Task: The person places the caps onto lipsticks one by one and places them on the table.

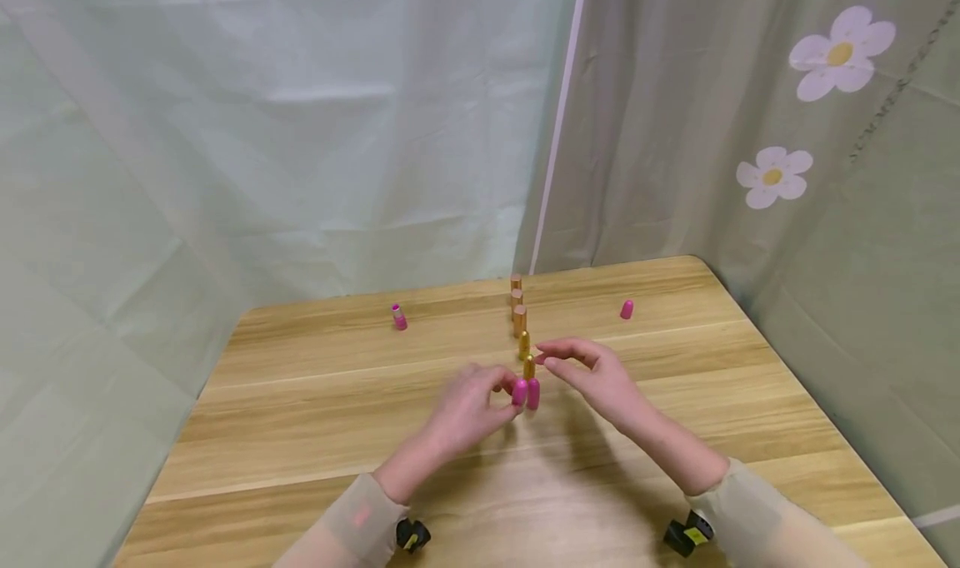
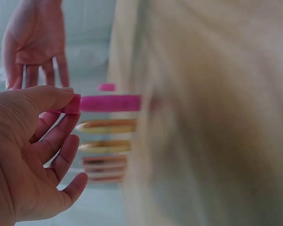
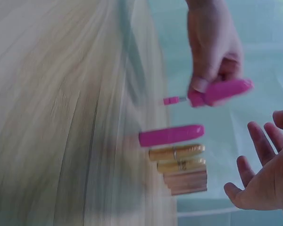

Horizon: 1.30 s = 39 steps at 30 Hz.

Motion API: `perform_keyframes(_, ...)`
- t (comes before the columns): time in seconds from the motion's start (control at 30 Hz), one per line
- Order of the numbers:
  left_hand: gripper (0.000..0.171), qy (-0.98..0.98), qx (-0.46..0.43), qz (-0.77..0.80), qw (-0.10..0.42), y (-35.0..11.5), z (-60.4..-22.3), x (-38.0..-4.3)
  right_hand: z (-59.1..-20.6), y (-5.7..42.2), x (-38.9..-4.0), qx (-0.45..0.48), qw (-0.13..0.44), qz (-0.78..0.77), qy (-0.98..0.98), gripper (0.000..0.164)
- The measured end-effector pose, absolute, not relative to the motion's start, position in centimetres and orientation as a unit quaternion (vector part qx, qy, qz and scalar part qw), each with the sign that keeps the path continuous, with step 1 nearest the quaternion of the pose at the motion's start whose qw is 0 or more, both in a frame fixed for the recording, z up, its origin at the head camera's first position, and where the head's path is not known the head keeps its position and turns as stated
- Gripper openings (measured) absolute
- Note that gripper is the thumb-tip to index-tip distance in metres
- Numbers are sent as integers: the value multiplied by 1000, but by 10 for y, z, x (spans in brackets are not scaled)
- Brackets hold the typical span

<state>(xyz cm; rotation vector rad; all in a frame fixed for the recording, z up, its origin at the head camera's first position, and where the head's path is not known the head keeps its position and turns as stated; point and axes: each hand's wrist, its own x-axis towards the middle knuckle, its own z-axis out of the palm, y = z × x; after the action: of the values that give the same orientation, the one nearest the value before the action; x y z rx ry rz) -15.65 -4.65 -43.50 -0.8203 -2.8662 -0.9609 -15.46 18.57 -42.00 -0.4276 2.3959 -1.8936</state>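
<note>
My left hand [image 1: 468, 406] pinches a pink lipstick tube [image 3: 226, 91] between thumb and fingers. Just right of it in the head view, a second pink lipstick tube [image 1: 533, 395] stands upright on the table. Behind that, two gold lipstick tubes [image 1: 529, 368] and several copper ones [image 1: 520, 321] stand in a line running away from me. The right hand [image 1: 600, 376] hovers to the right of the gold tubes, its fingers loosely bent. From the right wrist view its fingers [image 3: 259, 146] are spread and hold nothing.
On the wooden table [image 1: 300, 426], an uncapped pink lipstick [image 1: 400, 317] stands at the back left. A loose pink cap [image 1: 627, 309] stands at the back right. Pale curtains [image 1: 337, 135] close off the back and sides.
</note>
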Motion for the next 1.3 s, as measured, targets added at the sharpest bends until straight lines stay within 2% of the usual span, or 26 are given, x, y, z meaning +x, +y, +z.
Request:
perform_keyframes(0.2,18,-910,-264,-315,-47,-40,-462,-153,-428,203,-161,-122,27,-628,768,32)
perform_keyframes(0.33,20,-909,-266,-315,-61,-35,-472,-153,-433,211,-163,-111,26,-626,772,34)
perform_keyframes(0.83,16,-919,-256,-297,-43,-23,-487,-153,-447,235,-163,-78,7,-611,788,31)
perform_keyframes(1.07,30,-919,-258,-296,-45,-33,-486,-150,-449,241,-164,-74,5,-613,787,32)
perform_keyframes(1.3,45,-935,-237,-261,-42,-62,-474,-147,-451,261,-170,-67,-8,-585,809,32)
